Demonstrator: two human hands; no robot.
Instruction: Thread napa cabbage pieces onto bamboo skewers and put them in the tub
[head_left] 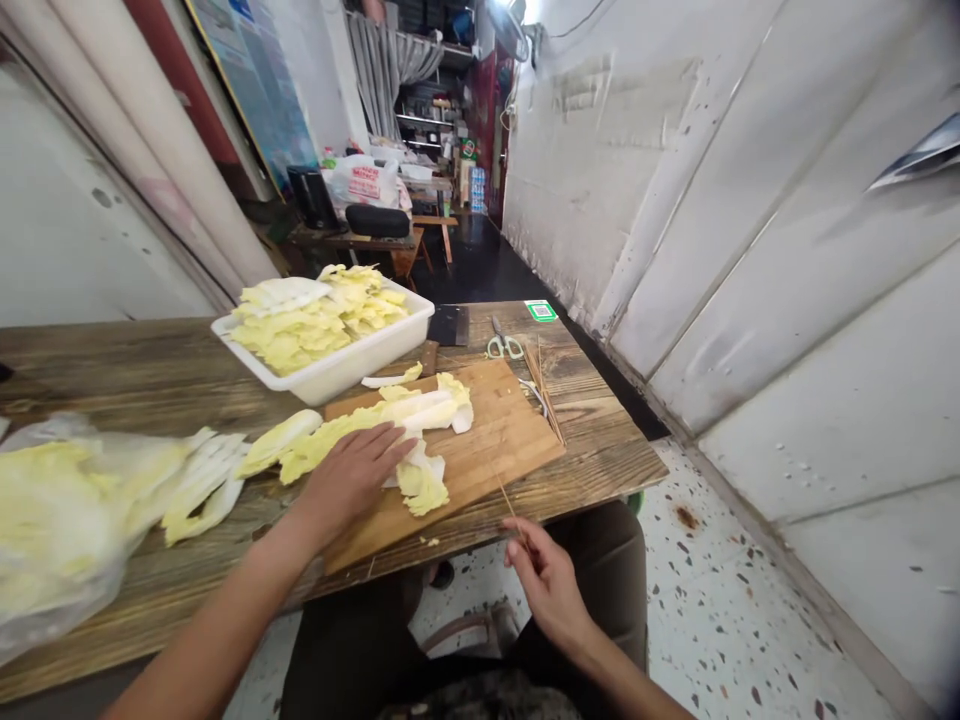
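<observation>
My left hand (358, 468) lies flat with fingers stretched over cabbage leaves (424, 410) on a wooden cutting board (495, 420). A frilly yellow leaf piece (422, 480) sticks out beyond its fingertips. My right hand (547, 575), just off the table's front edge, pinches a thin wooden skewer (506, 495) whose tip points up toward the board. More skewers (546, 395) lie in a bundle at the board's right side. Loose cabbage leaves (281, 440) trail leftward from the board to a clear plastic bag (67, 540) with more leaves in it.
A white tub (360, 355) heaped with cabbage leaves stands behind the board. Scissors with pale green handles (504, 347), a cleaver (448, 325) and a green QR-code card (541, 311) lie on the wooden table (615, 440). A white wall (750, 300) runs along the right.
</observation>
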